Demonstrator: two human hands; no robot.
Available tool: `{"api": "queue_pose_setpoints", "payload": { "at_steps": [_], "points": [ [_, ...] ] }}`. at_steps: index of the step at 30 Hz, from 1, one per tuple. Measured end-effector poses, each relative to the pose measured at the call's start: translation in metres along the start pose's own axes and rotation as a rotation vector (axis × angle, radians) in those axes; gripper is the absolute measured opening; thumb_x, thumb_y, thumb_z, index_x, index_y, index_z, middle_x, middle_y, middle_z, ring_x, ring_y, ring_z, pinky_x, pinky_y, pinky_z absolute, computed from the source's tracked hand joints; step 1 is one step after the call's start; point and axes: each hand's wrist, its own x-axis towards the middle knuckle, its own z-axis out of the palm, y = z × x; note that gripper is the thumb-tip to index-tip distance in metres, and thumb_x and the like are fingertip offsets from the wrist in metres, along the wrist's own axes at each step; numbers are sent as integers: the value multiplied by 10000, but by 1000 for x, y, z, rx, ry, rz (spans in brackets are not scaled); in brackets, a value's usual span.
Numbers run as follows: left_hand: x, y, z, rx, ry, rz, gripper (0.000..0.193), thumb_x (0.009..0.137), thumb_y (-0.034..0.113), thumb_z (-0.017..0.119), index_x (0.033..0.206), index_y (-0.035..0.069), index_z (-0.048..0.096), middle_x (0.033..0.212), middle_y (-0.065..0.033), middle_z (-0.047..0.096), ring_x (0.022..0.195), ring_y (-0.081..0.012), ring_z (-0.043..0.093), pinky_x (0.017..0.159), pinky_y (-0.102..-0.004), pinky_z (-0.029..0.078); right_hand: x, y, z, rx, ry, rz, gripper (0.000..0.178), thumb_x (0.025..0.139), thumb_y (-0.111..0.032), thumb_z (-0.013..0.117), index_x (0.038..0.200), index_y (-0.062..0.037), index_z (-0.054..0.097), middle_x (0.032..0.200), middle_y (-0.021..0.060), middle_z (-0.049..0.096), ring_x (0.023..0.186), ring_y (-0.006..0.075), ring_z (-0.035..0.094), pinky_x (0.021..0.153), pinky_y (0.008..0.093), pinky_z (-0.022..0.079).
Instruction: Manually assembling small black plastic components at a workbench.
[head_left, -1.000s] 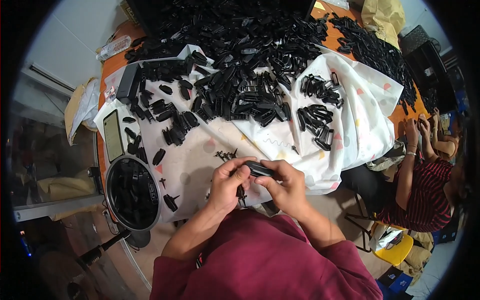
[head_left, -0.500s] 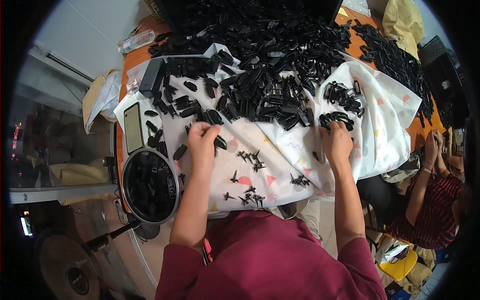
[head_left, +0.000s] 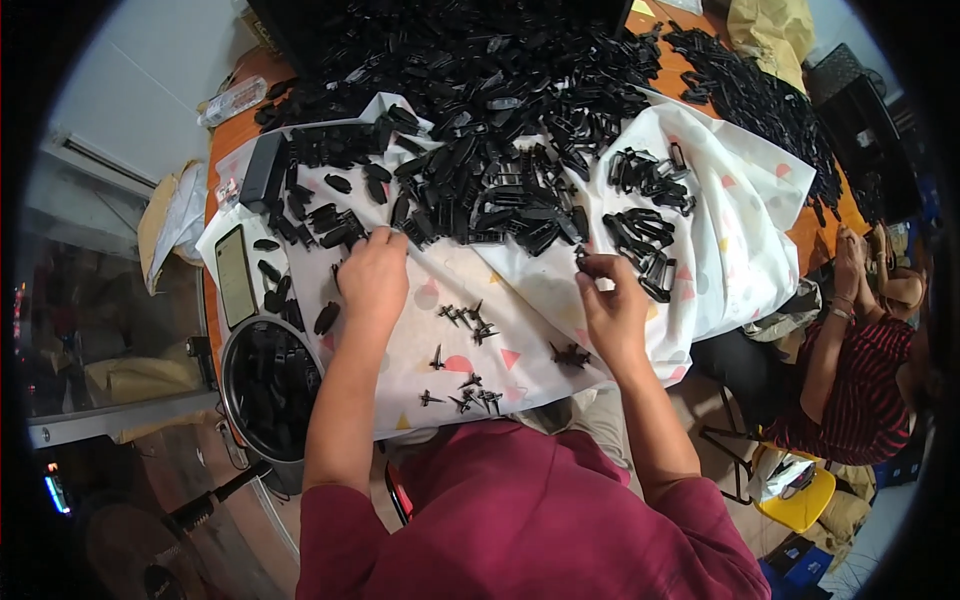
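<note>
My left hand (head_left: 372, 275) rests palm down on a white patterned cloth (head_left: 520, 300), its fingers on small black plastic parts (head_left: 335, 232) at the left of the spread. My right hand (head_left: 612, 300) pinches a small black piece (head_left: 583, 258) between its fingertips, beside a group of black looped parts (head_left: 645, 235). A large heap of black plastic parts (head_left: 480, 110) covers the table beyond both hands. Small black clips (head_left: 462, 318) lie scattered on the cloth between my forearms.
A round metal pot (head_left: 262, 385) filled with black parts sits low at the left, a phone (head_left: 235, 275) lying above it. A black box (head_left: 262, 170) lies at the cloth's left corner. Another person in a striped top (head_left: 850, 370) sits at the right.
Both hands were together near my body, working one piece. They parted and reached out: the left stayed on the left parts, the right drew back inward with a small piece.
</note>
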Motion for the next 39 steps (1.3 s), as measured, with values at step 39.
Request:
{"api": "queue_pose_setpoints", "payload": {
  "at_steps": [39],
  "points": [
    [-66,80,-67,-1516,-112,-78,274,703,65,712,949,-8,615,892,-116,620,739,-172,603,647,-264,478,-22,-63,-26,-74,-215,-680,379,605,25,697,973,-6,611,800,92,611,591,214,541,508,292,429]
  ]
}}
